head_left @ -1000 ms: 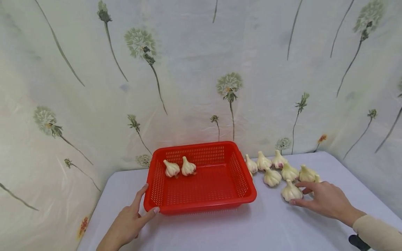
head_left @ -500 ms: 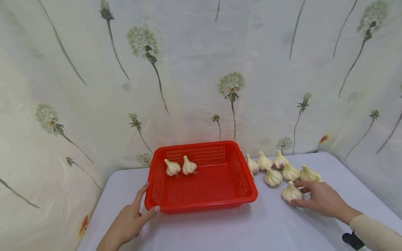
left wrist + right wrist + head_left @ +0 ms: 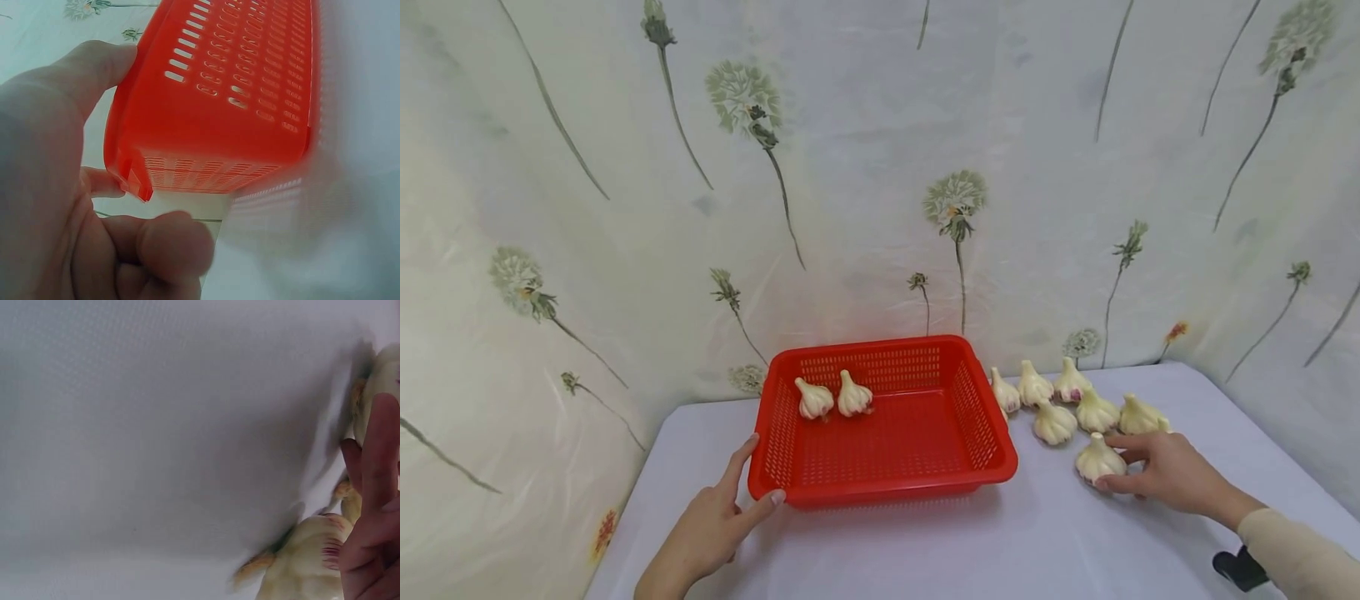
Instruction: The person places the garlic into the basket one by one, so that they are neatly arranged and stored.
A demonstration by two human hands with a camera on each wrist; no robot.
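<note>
A red perforated plastic basket (image 3: pixel 880 450) sits on the table, with two garlic bulbs (image 3: pixel 854 394) in its back left part. My left hand (image 3: pixel 703 533) is at its front left corner, thumb on the front rim and index finger on the left rim. The left wrist view shows the thumb (image 3: pixel 100 62) against the rim and other fingers curled beside the basket. On the right, my right hand (image 3: pixel 1180 472) pinches a garlic bulb (image 3: pixel 1099 460) between thumb and fingers, low at the table. Garlic bulbs (image 3: pixel 306 562) lie beside the fingers in the right wrist view.
Several more garlic bulbs (image 3: pixel 1054 423) are grouped right of the basket, near the table's back edge; one is partly hidden by the basket. The white-covered table (image 3: pixel 925 550) meets a flower-printed curtain (image 3: pixel 850 167) behind. A dark object (image 3: pixel 1240 569) is by the right sleeve.
The right hand's fingers stay around the same garlic bulb, which has hardly shifted. The left hand keeps its place at the basket corner. The whole head view has drifted slightly.
</note>
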